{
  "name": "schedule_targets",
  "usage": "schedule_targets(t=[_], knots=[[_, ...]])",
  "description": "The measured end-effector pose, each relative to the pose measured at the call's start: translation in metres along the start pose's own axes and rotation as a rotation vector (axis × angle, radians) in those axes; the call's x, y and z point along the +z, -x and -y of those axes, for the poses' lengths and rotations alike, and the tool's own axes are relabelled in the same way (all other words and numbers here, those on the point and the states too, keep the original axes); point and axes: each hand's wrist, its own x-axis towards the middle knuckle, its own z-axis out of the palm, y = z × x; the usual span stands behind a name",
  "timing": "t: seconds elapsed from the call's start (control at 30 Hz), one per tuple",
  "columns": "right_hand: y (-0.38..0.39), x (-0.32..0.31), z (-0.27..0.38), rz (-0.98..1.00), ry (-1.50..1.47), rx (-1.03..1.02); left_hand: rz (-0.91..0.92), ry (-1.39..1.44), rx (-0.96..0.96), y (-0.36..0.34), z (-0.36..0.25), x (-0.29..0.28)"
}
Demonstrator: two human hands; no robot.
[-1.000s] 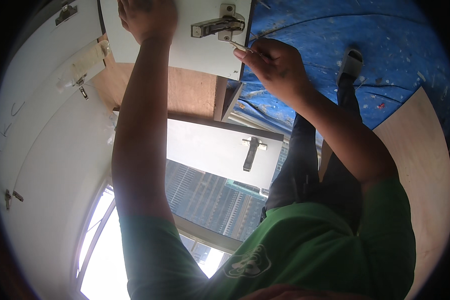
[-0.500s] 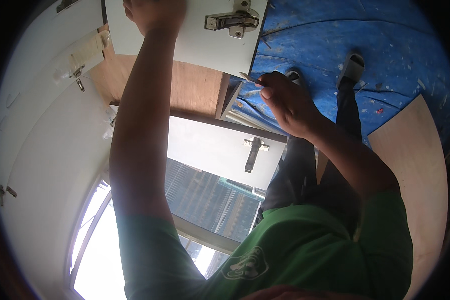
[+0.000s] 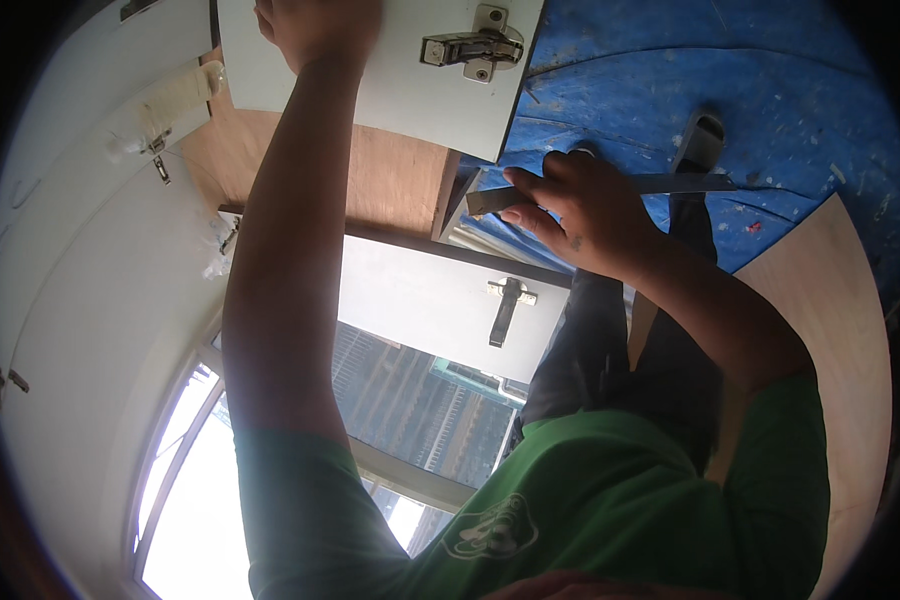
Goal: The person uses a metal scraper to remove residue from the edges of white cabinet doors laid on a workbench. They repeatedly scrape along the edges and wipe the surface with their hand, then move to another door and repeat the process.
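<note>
A white cabinet door [image 3: 420, 95] with a metal concealed hinge [image 3: 475, 45] lies at the top of the view. Over its left part is my left hand [image 3: 325, 30], fingers bent and partly cut off by the upper edge; it looks closed on the door, though the grip itself is hidden. Just below and right of the door's near corner, my right hand [image 3: 585, 215] grips a long flat file [image 3: 682, 183]. The file's blunt end [image 3: 488, 202] sticks out to the left and its narrower length to the right, apart from the door.
A second white door [image 3: 420, 285] with a hinge [image 3: 508, 305] is below a plywood panel [image 3: 395, 175]. White cabinet sides with hinges stand at the left, near a bright window [image 3: 205, 500]. Blue sheeting [image 3: 620, 80] covers the floor; a curved plywood sheet [image 3: 830, 320] lies at the right.
The file in my right hand has swung from nearly end-on to lying lengthwise across the view. The door and my left hand show slightly farther right.
</note>
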Motion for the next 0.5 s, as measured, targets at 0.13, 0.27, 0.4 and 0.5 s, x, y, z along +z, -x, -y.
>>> schedule_targets(t=[0.13,0.27,0.4,0.5], knots=[[-0.001,-0.014,-0.011,-0.083,-0.301,0.026,0.004,0.012,-0.021,0.006,-0.002,-0.005],[-0.005,-0.017,-0.024,-0.179,-0.389,-0.001,0.005,-0.004,-0.007,0.004,0.0,-0.003],[-0.016,-0.02,-0.027,-0.291,-0.443,0.007,0.038,-0.003,-0.008,0.002,0.0,-0.003],[-0.031,-0.038,-0.042,-0.453,-0.491,0.127,-0.031,0.121,0.012,0.005,-0.005,-0.005]])
